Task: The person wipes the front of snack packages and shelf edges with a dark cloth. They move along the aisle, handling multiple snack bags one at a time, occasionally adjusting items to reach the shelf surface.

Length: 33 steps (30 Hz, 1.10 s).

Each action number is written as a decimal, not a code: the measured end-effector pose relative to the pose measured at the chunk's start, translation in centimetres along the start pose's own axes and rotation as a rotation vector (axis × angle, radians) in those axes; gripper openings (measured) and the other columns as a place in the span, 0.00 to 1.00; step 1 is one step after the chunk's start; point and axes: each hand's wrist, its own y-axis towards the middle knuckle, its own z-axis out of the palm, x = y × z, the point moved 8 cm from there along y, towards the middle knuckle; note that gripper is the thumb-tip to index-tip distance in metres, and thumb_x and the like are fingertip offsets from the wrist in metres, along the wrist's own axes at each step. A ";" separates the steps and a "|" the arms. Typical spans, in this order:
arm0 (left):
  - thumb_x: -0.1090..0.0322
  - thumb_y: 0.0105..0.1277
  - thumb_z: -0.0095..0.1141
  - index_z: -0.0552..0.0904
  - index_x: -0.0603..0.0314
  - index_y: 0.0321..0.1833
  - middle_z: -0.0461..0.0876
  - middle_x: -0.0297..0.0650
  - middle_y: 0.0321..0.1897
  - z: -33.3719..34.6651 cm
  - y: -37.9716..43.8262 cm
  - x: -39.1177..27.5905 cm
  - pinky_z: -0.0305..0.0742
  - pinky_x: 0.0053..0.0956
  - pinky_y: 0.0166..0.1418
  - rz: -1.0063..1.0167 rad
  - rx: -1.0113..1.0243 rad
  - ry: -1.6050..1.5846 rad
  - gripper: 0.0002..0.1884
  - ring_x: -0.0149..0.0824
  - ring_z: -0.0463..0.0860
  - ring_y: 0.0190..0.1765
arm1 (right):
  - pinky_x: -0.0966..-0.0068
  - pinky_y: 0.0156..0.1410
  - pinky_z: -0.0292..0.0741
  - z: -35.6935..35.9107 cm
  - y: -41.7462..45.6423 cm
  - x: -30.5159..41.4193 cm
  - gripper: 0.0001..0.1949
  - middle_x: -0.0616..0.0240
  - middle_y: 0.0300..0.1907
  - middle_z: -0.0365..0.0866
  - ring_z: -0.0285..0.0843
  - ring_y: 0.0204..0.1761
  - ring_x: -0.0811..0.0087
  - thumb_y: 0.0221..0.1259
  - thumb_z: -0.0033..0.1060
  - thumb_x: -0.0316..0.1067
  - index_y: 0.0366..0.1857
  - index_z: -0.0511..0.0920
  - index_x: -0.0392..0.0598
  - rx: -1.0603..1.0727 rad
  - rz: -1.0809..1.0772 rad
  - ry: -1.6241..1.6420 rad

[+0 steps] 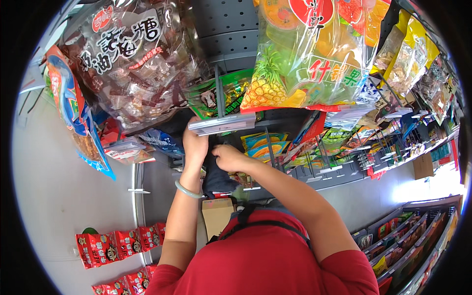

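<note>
My left hand [195, 145], with a pale bangle [188, 190] on its wrist, reaches up behind a clear price-tag holder [221, 124]. Its fingertips are hidden there, close to the lower edge of a green candy bag [203, 99] on a hook. Lower and to the right, my right hand [229, 158] has its fingers curled at a dark cloth [217, 177]. The cloth hangs down between my forearms, and its upper end is in shadow. A large clear bag of brown wrapped candy [143, 81] hangs at upper left. On the upper right hangs a fruit-candy bag [302, 62].
Metal hooks with hanging snack bags [339, 142] run off to the right. Blue and yellow packets [263, 143] hang beyond my right hand. Strips of red packets [121, 243] hang at lower left. A cardboard box [216, 215] is below my hands, and a tiered rack [409, 239] stands lower right.
</note>
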 end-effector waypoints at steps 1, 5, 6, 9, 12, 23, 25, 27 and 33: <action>0.75 0.68 0.54 0.77 0.66 0.40 0.79 0.37 0.31 -0.1 -0.5 1.2 0.73 0.25 0.47 -0.044 -0.006 -0.063 0.02 0.28 0.76 0.38 | 0.55 0.59 0.74 -0.4 -1.0 1.4 0.13 0.44 0.47 0.81 0.78 0.51 0.42 0.53 0.50 0.25 0.41 0.82 0.37 -0.002 -0.003 0.027; 0.70 0.75 0.53 0.73 0.65 0.44 0.74 0.36 0.34 0.3 -1.5 0.0 0.71 0.24 0.49 0.120 -0.181 -0.051 0.05 0.26 0.73 0.41 | 0.52 0.56 0.72 -5.0 -6.8 1.6 0.08 0.41 0.44 0.76 0.73 0.50 0.38 0.55 0.49 0.25 0.37 0.74 0.34 -0.492 0.203 0.134; 0.69 0.76 0.52 0.73 0.65 0.45 0.73 0.35 0.34 0.5 -1.6 -0.4 0.70 0.23 0.48 0.102 -0.194 -0.112 0.06 0.25 0.72 0.41 | 0.49 0.58 0.70 -6.4 -8.3 1.0 0.09 0.38 0.46 0.73 0.70 0.51 0.36 0.56 0.49 0.26 0.40 0.72 0.34 -0.633 0.301 0.138; 0.63 0.81 0.46 0.71 0.64 0.49 0.71 0.31 0.36 0.9 -1.5 -0.7 0.68 0.22 0.48 0.087 -0.221 -0.188 0.10 0.23 0.69 0.40 | 0.39 0.61 0.61 -9.6 -9.5 -1.5 0.12 0.28 0.52 0.62 0.61 0.53 0.28 0.62 0.49 0.27 0.46 0.66 0.33 -1.039 0.348 -0.151; 0.60 0.82 0.43 0.72 0.64 0.50 0.70 0.32 0.36 -0.2 -0.9 0.5 0.66 0.21 0.49 0.099 -0.335 -0.187 0.12 0.24 0.67 0.40 | 0.44 0.64 0.65 -12.8 -6.2 -3.3 0.17 0.37 0.56 0.66 0.64 0.57 0.33 0.60 0.52 0.28 0.52 0.69 0.34 -0.602 0.625 -0.326; 0.55 0.83 0.38 0.69 0.70 0.70 0.73 0.51 0.66 -2.0 0.8 7.4 0.61 0.30 0.73 -0.090 -0.128 -0.174 0.25 0.41 0.72 0.67 | 0.55 0.69 0.69 -2.5 -2.8 -4.8 0.19 0.44 0.60 0.75 0.73 0.61 0.44 0.69 0.48 0.36 0.59 0.74 0.39 -0.388 -0.104 0.232; 0.56 0.81 0.43 0.78 0.65 0.57 0.81 0.38 0.47 -2.2 -0.9 7.5 0.72 0.28 0.59 -0.186 -0.123 -0.294 0.19 0.31 0.77 0.50 | 0.56 0.68 0.69 -3.8 -2.4 -4.0 0.19 0.44 0.60 0.75 0.73 0.61 0.44 0.68 0.49 0.36 0.60 0.74 0.40 -0.276 -0.085 -0.069; 0.50 0.82 0.36 0.70 0.73 0.69 0.73 0.57 0.67 0.6 -3.3 2.9 0.60 0.34 0.76 -0.308 0.052 -0.072 0.29 0.48 0.71 0.71 | 0.56 0.68 0.69 -5.6 -2.4 -3.4 0.19 0.45 0.61 0.75 0.73 0.61 0.45 0.68 0.49 0.36 0.60 0.74 0.40 -0.201 -0.083 -0.259; 0.58 0.83 0.35 0.72 0.65 0.48 0.76 0.52 0.37 1.2 -6.7 -1.7 0.73 0.38 0.50 -0.122 -0.080 -0.183 0.16 0.53 0.78 0.42 | 0.56 0.68 0.70 -6.0 -2.5 0.4 0.20 0.46 0.61 0.76 0.73 0.62 0.46 0.67 0.52 0.37 0.60 0.74 0.41 -0.066 -0.210 -0.461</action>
